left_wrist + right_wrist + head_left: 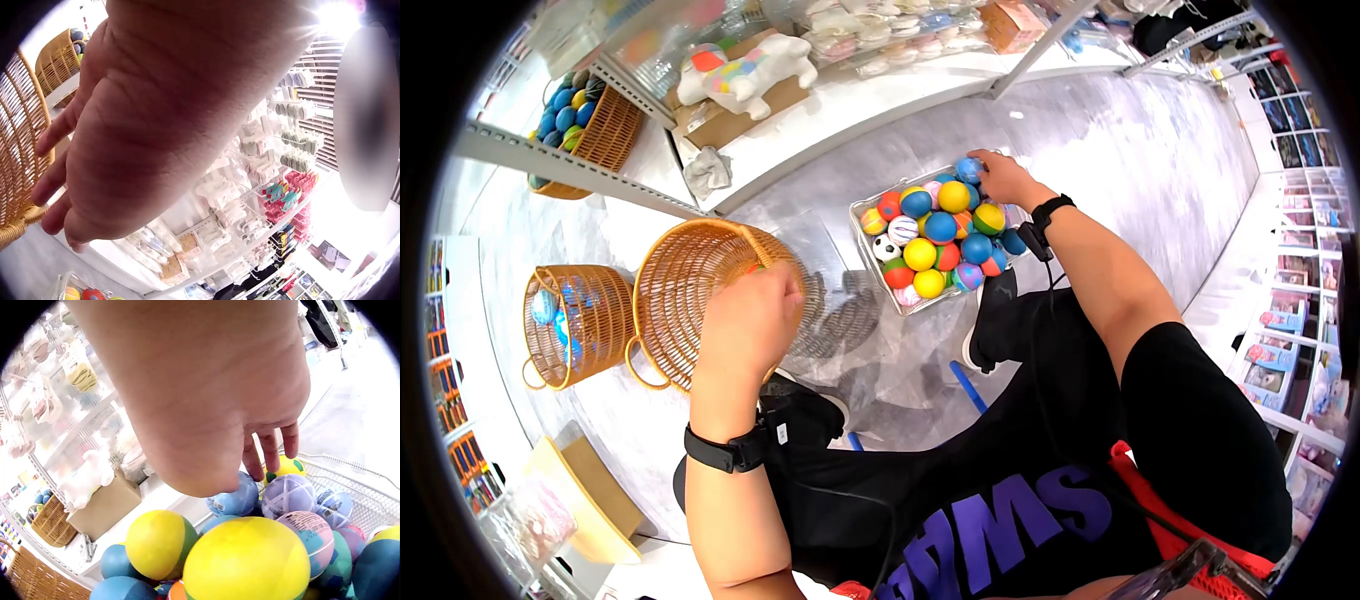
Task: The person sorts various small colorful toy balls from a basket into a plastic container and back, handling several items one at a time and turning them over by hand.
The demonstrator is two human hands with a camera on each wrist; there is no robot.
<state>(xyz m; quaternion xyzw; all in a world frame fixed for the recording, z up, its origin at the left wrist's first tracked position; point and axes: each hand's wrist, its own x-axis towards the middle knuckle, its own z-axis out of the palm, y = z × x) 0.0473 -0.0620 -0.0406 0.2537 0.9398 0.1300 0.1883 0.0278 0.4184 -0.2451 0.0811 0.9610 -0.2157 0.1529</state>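
Observation:
My left hand (750, 315) hangs over the large wicker basket (675, 290). In the left wrist view its fingers (53, 178) hang loosely beside the basket's rim, with no ball showing among them. A bit of red and green (756, 268) shows just past this hand in the head view, mostly hidden. At the far corner of a wire basket (866, 262) of small colourful balls, my right hand (1007, 180) pinches a light blue ball (234, 497) between thumb and fingers. Yellow, blue, striped and football-patterned balls (919, 254) are heaped around it.
A smaller wicker basket (590, 350) with blue-wrapped things stands left of the large one. Another wicker basket (612, 130) of balls sits by the shelf. A white dog-shaped plush (750, 75) lies on the low shelf (800, 150). My legs flank the floor in front.

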